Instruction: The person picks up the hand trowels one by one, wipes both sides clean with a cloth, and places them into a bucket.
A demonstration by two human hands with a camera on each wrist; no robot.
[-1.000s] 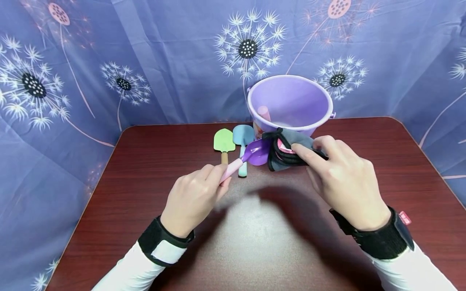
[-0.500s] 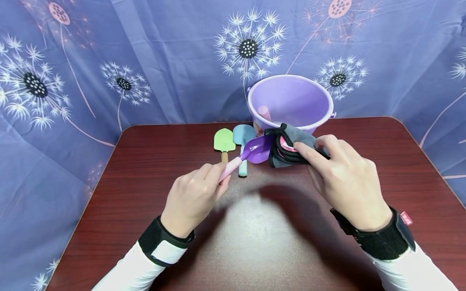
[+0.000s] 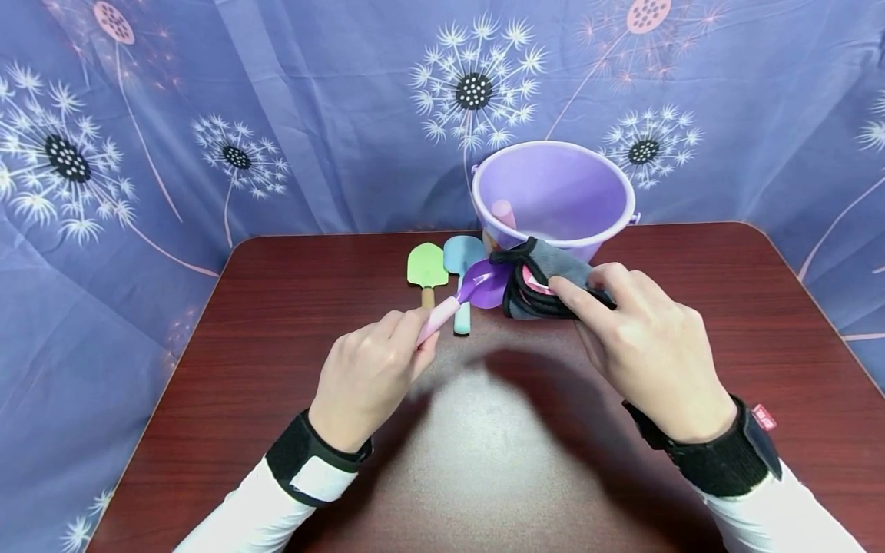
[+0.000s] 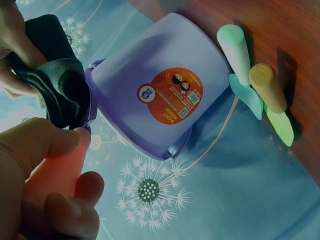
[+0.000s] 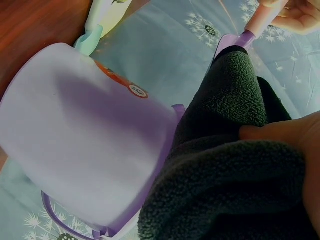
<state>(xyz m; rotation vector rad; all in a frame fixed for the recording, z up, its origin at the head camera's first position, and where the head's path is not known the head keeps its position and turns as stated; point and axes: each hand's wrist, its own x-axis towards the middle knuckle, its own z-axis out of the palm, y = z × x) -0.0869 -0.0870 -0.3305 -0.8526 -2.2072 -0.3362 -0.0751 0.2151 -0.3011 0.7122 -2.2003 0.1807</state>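
My left hand (image 3: 373, 369) grips the pink handle of a toy shovel (image 3: 441, 316) with a purple scoop, held above the table. My right hand (image 3: 643, 346) pinches a folded grey cloth (image 3: 563, 265) with black edging and a pink patch. The cloth lies against the shovel's scoop and hides part of it; in the right wrist view the fuzzy cloth (image 5: 225, 100) reaches the scoop's end near the handle. Just behind the cloth stands a purple bucket (image 3: 553, 150), with a pink handle end (image 3: 503, 213) showing inside it.
Left of the bucket, a green shovel (image 3: 427, 265) and a blue shovel (image 3: 465, 252) lie side by side on the dark red table (image 3: 290, 307). A blue curtain (image 3: 346, 115) with dandelion prints hangs along the table's back edge.
My right hand and the cloth rise a little, then shift slightly left over the purple scoop. The left hand keeps its hold on the shovel and barely moves.
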